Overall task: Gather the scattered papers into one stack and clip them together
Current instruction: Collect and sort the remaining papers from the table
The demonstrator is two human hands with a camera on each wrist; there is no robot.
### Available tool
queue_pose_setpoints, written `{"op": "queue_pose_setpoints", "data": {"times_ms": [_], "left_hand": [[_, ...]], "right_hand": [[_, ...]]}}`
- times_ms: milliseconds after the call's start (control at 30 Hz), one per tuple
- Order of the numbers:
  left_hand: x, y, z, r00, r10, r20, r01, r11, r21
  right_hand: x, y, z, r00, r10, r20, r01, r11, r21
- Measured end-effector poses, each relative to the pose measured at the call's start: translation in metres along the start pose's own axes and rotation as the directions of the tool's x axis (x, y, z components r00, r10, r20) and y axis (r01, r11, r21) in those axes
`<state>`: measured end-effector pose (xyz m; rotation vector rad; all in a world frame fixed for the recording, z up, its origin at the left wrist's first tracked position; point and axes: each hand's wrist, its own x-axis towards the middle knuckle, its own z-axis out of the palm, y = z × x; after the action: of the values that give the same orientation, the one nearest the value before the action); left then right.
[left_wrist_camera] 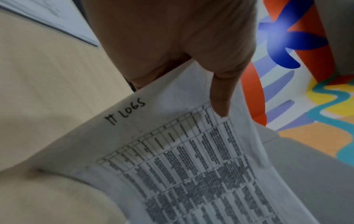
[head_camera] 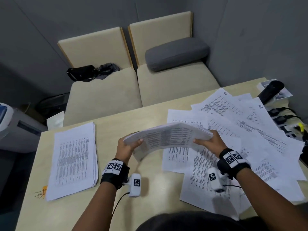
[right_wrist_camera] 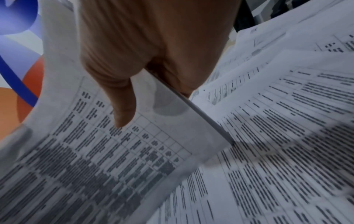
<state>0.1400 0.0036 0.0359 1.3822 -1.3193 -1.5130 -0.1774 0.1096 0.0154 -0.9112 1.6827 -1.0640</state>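
I hold a bowed stack of printed papers (head_camera: 168, 136) above the table, one end in each hand. My left hand (head_camera: 129, 145) grips its left end, thumb on top; the sheet there reads "IT LOGS" (left_wrist_camera: 124, 112), and my left thumb (left_wrist_camera: 220, 97) presses the page. My right hand (head_camera: 208, 141) grips the right end, thumb (right_wrist_camera: 122, 106) on top and fingers under the stack (right_wrist_camera: 134, 151). Scattered loose sheets (head_camera: 233, 130) cover the table's right half below it. A second neat stack (head_camera: 75, 159) lies flat on the left. No clip is visible.
The beige table (head_camera: 126, 117) meets a cream bench seat (head_camera: 103, 95) with a grey cushion (head_camera: 176, 54) and black bag (head_camera: 81, 72). A black cylinder (head_camera: 270, 91) on a white box and black gear with cables (head_camera: 283, 117) crowd the far right edge.
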Motion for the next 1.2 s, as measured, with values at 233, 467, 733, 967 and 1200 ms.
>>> {"op": "queue_pose_setpoints", "data": {"times_ms": [233,467,733,967,1200], "left_hand": [[0.005,-0.02,0.01,0.997,-0.055,-0.045,0.058,0.995,0.076],[0.009,-0.031,-0.015,0.93,-0.157,-0.334,0.25,0.933,0.258],[-0.021,-0.12,-0.091,0.576,-0.588,-0.569,0.661,0.744,-0.1],[-0.026,-0.112,-0.059,0.583,-0.716,-0.383,0.59,0.698,-0.407],[-0.003,-0.089,0.064,0.757,-0.626,-0.19,0.64,0.768,0.018]], "right_hand": [[0.003,0.026,0.021,0.984,0.149,-0.098,-0.159,0.982,-0.104],[0.018,0.0,0.016,0.956,-0.082,-0.282,0.063,0.995,-0.076],[0.012,0.019,0.002,0.974,0.065,-0.216,-0.063,0.998,0.013],[0.003,0.065,-0.018,0.908,0.224,-0.354,-0.273,0.958,-0.094],[-0.018,0.095,-0.056,0.626,0.426,-0.653,-0.65,0.747,-0.137]]}}
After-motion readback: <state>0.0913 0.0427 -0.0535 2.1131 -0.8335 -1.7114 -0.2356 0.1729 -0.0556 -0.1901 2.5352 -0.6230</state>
